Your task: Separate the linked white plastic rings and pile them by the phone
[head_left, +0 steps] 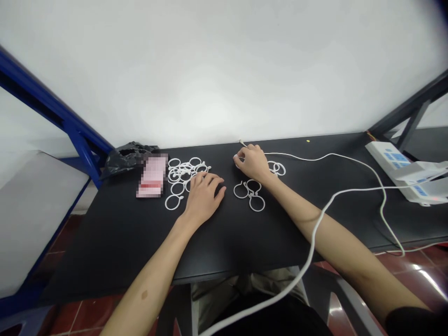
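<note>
My left hand [204, 196] rests palm down at the right edge of a loose pile of white open rings with small knobbed ends [177, 188]. Its fingers are spread, covering some of the rings. Farther right and back, my right hand [255, 161] has its fingers curled together over the table. A small white edge [235, 157] shows at its fingertips; the rest is hidden. Nearer to me, between my hands, lie three white rings close together [257, 203]. More white rings [279, 169] overlap just right of my right wrist, partly covered by it.
Behind the pile lie a crumpled black plastic bag [128, 156] and a pink, blurred-out packet [153, 175]. White cables [331, 154] cross the black table [217, 247], one passing over my right forearm. A white power strip [394, 161] is at the right. Blue metal framing [75, 133] stands left.
</note>
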The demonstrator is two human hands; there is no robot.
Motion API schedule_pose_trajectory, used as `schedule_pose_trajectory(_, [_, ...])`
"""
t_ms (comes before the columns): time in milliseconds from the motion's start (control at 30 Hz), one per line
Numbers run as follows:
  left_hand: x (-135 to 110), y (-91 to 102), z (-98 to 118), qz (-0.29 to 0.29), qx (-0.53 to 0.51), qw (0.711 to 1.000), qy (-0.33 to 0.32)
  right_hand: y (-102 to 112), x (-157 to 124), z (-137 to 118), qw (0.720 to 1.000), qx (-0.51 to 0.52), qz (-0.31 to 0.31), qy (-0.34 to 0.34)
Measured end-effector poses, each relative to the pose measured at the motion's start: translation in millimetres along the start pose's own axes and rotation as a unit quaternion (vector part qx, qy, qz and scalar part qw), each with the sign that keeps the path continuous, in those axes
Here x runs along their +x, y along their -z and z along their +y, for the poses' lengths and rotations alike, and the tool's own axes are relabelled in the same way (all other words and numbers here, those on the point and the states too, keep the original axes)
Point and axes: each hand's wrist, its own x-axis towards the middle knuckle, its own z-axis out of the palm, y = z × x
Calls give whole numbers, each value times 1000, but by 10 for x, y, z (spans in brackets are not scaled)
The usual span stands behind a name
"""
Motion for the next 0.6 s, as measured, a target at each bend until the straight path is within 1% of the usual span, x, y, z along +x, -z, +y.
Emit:
schedule_pose_trajectory(67, [4, 15, 13, 5, -2, 1000, 0, 115, -71, -84, 996, 87, 17, 2])
schedule_pose_trajectory(100, [5, 21, 21, 11, -4, 1000, -1, 183, -128, -135, 990, 137, 15, 7])
schedule_pose_trajectory(200, [8, 33, 48, 32, -15, 999, -13, 360, -338, -291, 969, 245, -30, -5])
schedule_pose_trajectory(300, [6, 31, 64, 38, -27, 998, -43, 428, -518, -394, 957, 285, -48, -41])
schedule_pose_trajectory(400, [3, 19, 51, 38, -39, 997, -53, 402, -619, -410, 952, 294, -67, -47])
schedule_pose_trajectory(467, [1, 9, 30, 44, -49, 997, -38, 371, -656, -388, 952, 298, -62, -26])
schedule_pose_trajectory(500, [1, 6, 20, 46, -52, 997, -28, 359, -672, -375, 951, 303, -58, -4])
schedule_pose_trajectory(600, [1, 1, -5, 41, -55, 998, 1, 345, -717, -351, 944, 311, -59, 88])
